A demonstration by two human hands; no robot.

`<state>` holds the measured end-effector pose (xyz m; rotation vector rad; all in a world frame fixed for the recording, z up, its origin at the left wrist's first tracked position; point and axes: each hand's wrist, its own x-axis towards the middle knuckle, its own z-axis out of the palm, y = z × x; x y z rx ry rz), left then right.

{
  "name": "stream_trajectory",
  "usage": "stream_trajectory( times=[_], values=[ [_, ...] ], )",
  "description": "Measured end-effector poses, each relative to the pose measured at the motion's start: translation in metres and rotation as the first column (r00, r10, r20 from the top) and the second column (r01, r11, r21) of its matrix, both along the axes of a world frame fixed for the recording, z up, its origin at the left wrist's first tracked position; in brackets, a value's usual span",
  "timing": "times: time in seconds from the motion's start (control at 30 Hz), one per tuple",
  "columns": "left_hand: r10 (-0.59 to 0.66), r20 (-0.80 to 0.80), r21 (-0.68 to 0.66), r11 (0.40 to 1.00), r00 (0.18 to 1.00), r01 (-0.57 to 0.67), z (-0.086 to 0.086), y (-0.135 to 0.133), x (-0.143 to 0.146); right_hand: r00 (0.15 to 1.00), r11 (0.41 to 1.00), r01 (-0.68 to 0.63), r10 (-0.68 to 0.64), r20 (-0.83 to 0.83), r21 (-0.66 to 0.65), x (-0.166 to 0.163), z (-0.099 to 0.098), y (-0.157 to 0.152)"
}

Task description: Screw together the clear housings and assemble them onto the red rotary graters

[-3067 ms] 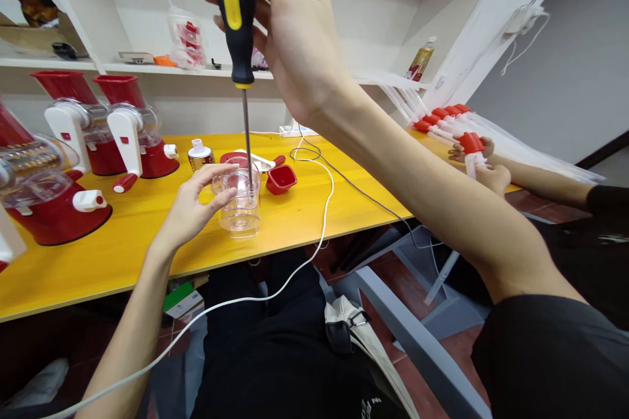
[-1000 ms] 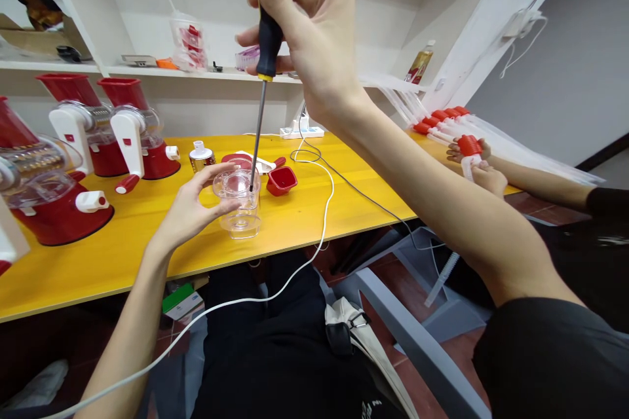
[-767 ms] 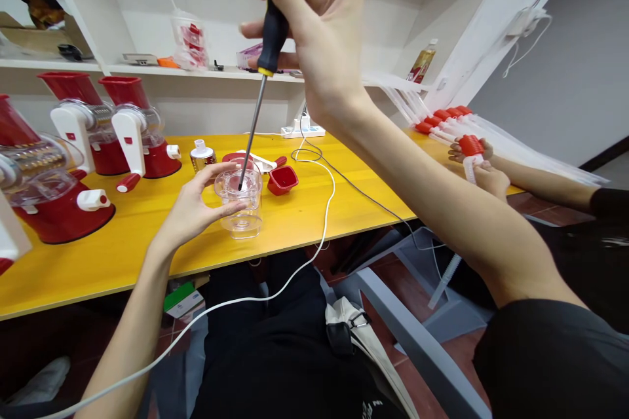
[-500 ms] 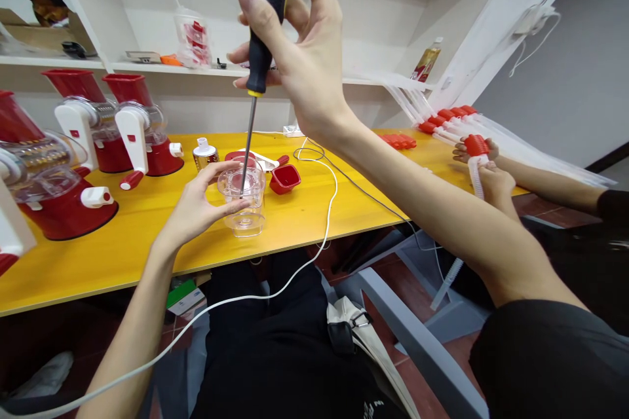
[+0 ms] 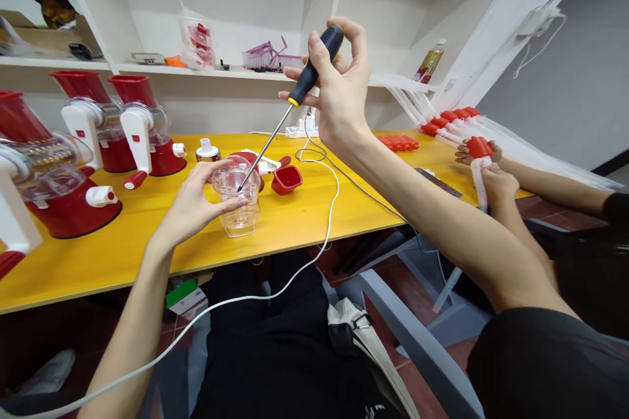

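Observation:
My left hand (image 5: 196, 200) curls its thumb and fingers around a clear plastic housing (image 5: 240, 217) standing on the yellow table. My right hand (image 5: 344, 78) grips a screwdriver (image 5: 309, 75) by its black handle with a yellow collar. The shaft slants down to the left, and its tip is at the upper part of the clear housing; whether it touches a screw cannot be made out. Just right of the housing sits a small red square cup (image 5: 286, 179). Behind lie a white-and-red crank handle (image 5: 268, 163) and a bottle with a white cap (image 5: 207, 150).
Several red-and-white rotary graters (image 5: 142, 124) stand at the left of the yellow table (image 5: 304, 229). A white cable (image 5: 330, 216) runs across the table and over my lap. At right, a co-worker's hands (image 5: 496, 180) hold a red part on a clear hose. A phone (image 5: 438, 182) lies nearby.
My right hand has moved lower and to the right, tilting the screwdriver from nearly upright to a clear slant. The clear housing and my left hand have shifted only slightly.

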<state>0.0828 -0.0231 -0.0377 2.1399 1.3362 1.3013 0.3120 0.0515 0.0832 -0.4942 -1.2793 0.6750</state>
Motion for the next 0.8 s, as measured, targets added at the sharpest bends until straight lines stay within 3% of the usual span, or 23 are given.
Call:
stream_trajectory(
  times=[0.13,0.27,0.43,0.6,0.67,0.8],
  values=[
    [-0.054,0.095,-0.104,0.993,0.994,0.063,0.003,-0.002,-0.006,0.998,0.998,-0.056,0.057,-0.032,0.01,-0.003,0.003,0.002],
    [-0.018,0.104,-0.156,0.987,0.994,0.035,0.006,-0.004,-0.007,0.996,0.995,-0.091,0.091,-0.003,0.033,-0.004,0.004,0.001],
    [0.096,-0.011,-0.101,0.99,0.995,-0.097,0.01,-0.01,-0.002,0.99,0.995,-0.056,0.045,0.133,0.082,-0.003,0.014,-0.022],
    [0.234,-0.187,0.0,0.971,0.954,-0.239,0.014,-0.019,-0.004,0.964,0.966,-0.163,0.114,0.238,0.199,-0.006,0.029,-0.05],
    [0.205,-0.18,0.06,0.978,0.962,-0.197,0.015,-0.021,-0.003,0.955,0.949,-0.208,0.144,0.26,0.238,-0.01,0.03,-0.056],
    [0.022,-0.144,0.065,0.998,0.989,-0.013,0.014,-0.017,0.002,0.937,0.956,-0.194,0.114,0.33,0.221,-0.016,0.03,-0.052]
  ],
)
